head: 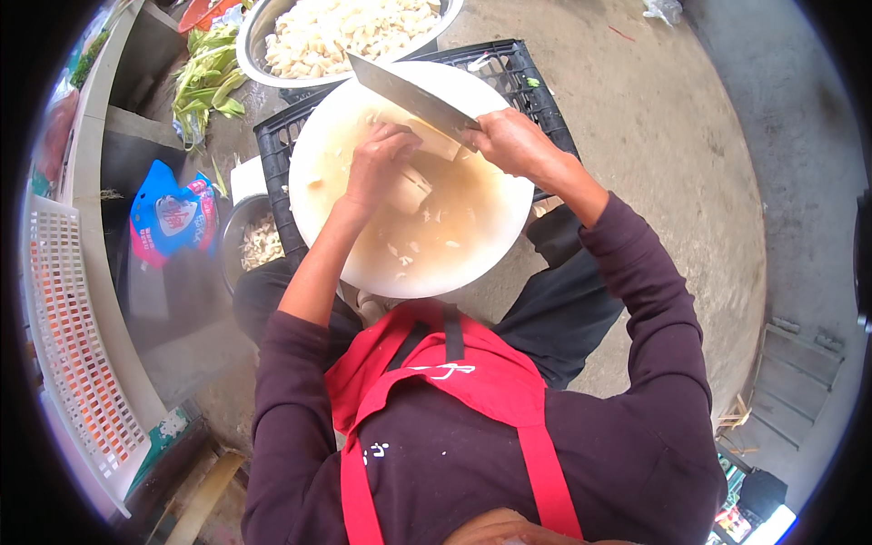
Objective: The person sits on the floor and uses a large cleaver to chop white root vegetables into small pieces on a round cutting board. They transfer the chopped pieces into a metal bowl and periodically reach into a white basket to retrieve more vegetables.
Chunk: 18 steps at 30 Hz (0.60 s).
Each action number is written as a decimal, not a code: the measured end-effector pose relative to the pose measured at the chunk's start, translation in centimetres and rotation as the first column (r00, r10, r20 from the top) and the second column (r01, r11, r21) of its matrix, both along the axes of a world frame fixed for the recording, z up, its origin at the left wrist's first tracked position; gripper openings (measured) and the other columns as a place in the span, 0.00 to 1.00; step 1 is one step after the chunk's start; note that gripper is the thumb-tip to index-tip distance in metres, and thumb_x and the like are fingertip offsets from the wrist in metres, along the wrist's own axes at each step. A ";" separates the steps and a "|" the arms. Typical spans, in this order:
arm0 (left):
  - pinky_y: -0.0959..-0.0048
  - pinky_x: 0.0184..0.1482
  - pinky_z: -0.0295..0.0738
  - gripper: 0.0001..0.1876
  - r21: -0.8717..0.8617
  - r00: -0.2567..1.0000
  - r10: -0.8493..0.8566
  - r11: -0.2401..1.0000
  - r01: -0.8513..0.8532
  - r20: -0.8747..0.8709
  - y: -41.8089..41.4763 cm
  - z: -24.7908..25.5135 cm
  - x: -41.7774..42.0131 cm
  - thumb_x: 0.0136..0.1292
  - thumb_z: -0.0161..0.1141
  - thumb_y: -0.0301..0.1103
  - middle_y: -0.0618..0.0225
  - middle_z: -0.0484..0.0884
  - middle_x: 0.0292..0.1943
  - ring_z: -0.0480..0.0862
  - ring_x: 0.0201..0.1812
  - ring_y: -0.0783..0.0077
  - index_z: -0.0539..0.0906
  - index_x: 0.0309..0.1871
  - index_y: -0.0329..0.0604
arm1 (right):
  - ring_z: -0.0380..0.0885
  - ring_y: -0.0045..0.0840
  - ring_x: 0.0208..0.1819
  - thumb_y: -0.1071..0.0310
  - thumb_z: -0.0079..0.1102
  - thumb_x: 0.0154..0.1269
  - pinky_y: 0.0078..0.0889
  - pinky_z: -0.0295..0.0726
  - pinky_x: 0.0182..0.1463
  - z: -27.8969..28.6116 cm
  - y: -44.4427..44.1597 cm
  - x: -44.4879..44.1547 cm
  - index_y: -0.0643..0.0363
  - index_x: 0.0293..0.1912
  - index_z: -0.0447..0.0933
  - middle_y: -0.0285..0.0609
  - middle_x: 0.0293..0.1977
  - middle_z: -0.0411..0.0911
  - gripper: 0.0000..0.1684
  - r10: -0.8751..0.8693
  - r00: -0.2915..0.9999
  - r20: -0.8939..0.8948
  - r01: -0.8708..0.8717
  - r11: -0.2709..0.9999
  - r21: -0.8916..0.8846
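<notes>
A round white cutting board, stained tan and strewn with small pale scraps, lies before me. Near its right rim my right hand grips the handle of a cleaver, whose broad blade slants up to the left over the board. Close to the blade, my left hand rests its curled fingers on pale pieces of what looks like peeled bamboo shoot. Another pale, blocky piece lies just below, beside that hand. The hand hides part of the pieces, and whether the blade touches one is unclear.
A black plastic crate supports the board. Beyond is a metal basin of cut pale pieces; a smaller metal bowl of bits stands left. Green leafy husks, a blue-and-pink bag and a white perforated basket are farther left.
</notes>
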<state>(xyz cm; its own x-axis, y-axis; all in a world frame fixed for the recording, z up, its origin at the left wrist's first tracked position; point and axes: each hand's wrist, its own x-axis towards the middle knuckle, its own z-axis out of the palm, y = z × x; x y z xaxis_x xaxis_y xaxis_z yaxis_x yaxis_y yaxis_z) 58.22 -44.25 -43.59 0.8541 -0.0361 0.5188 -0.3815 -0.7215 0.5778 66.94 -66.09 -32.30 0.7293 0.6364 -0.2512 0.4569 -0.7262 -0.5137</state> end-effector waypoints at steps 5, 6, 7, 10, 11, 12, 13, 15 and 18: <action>0.69 0.46 0.81 0.09 -0.086 0.994 0.082 0.992 -0.089 -0.074 0.0 0.2 -1.2 0.58 0.67 0.18 0.65 0.86 0.40 0.85 0.43 0.63 0.88 0.40 0.40 | 0.84 0.55 0.39 0.61 0.56 0.71 0.50 0.81 0.47 -0.7 0.3 -1.5 0.69 0.39 0.85 0.66 0.31 0.81 0.18 -0.002 0.999 -0.035 0.005 0.998 0.063; 0.69 0.46 0.81 0.09 -0.082 0.993 0.091 0.992 -0.097 -0.080 0.2 0.1 -1.1 0.58 0.67 0.18 0.65 0.86 0.40 0.85 0.43 0.63 0.88 0.40 0.40 | 0.84 0.56 0.39 0.61 0.56 0.71 0.50 0.81 0.47 -1.3 0.5 -1.5 0.69 0.39 0.84 0.66 0.31 0.81 0.18 0.025 0.999 -0.032 -0.025 1.000 -0.003; 0.69 0.45 0.81 0.09 -0.077 0.991 0.099 0.991 -0.106 -0.086 0.4 0.0 -1.1 0.58 0.67 0.17 0.65 0.86 0.40 0.86 0.43 0.64 0.88 0.40 0.41 | 0.84 0.56 0.39 0.61 0.56 0.71 0.49 0.82 0.46 -1.6 0.5 -1.4 0.69 0.39 0.84 0.66 0.31 0.82 0.18 0.052 0.998 -0.032 -0.054 0.996 -0.070; 0.69 0.48 0.81 0.11 -0.105 0.990 0.068 0.991 -0.080 -0.120 1.5 0.0 -1.4 0.57 0.67 0.17 0.64 0.86 0.43 0.85 0.46 0.61 0.86 0.43 0.39 | 0.85 0.54 0.37 0.61 0.56 0.72 0.48 0.82 0.43 -0.9 0.0 -1.6 0.69 0.40 0.85 0.64 0.32 0.83 0.19 0.020 0.998 -0.067 -0.020 1.000 0.008; 0.68 0.50 0.81 0.13 -0.115 0.990 0.053 0.991 -0.068 -0.133 1.9 0.0 -1.3 0.57 0.67 0.18 0.64 0.86 0.45 0.85 0.48 0.61 0.86 0.45 0.39 | 0.85 0.53 0.35 0.60 0.56 0.72 0.48 0.83 0.41 -0.2 -0.3 -1.7 0.69 0.40 0.85 0.63 0.31 0.83 0.19 0.001 0.996 -0.092 0.004 0.999 0.046; 0.66 0.53 0.80 0.15 -0.071 0.992 0.027 0.997 -0.036 -0.126 2.2 0.6 -0.8 0.56 0.68 0.18 0.63 0.85 0.47 0.84 0.51 0.60 0.85 0.48 0.39 | 0.86 0.41 0.27 0.60 0.56 0.73 0.43 0.83 0.32 1.3 -0.6 -1.9 0.69 0.39 0.84 0.58 0.27 0.83 0.19 -0.100 0.968 -0.229 0.120 0.990 0.075; 0.65 0.57 0.78 0.18 -0.033 0.992 -0.003 0.999 -0.002 -0.124 2.4 1.5 0.0 0.56 0.69 0.19 0.62 0.85 0.50 0.82 0.54 0.59 0.84 0.51 0.40 | 0.83 0.32 0.21 0.59 0.56 0.74 0.37 0.81 0.24 1.4 -1.5 -2.0 0.71 0.37 0.83 0.54 0.23 0.82 0.21 -0.143 0.954 -0.263 0.192 0.966 0.171; 0.62 0.62 0.74 0.23 0.047 0.986 -0.084 0.995 0.092 -0.144 2.3 1.8 1.5 0.55 0.70 0.21 0.61 0.83 0.54 0.79 0.60 0.57 0.82 0.57 0.40 | 0.73 0.18 0.16 0.58 0.56 0.77 0.29 0.74 0.20 2.1 -2.5 -1.5 0.68 0.44 0.83 0.37 0.16 0.73 0.19 -0.204 0.956 -0.212 0.248 0.946 0.210; 0.61 0.68 0.69 0.29 0.072 0.922 -0.227 0.962 0.262 -0.312 1.9 2.1 3.9 0.53 0.74 0.26 0.61 0.81 0.57 0.74 0.65 0.54 0.81 0.62 0.42 | 0.78 0.28 0.17 0.57 0.53 0.78 0.34 0.78 0.21 2.2 -3.0 -0.7 0.71 0.41 0.81 0.47 0.18 0.77 0.23 -0.208 0.964 -0.164 0.241 0.947 0.212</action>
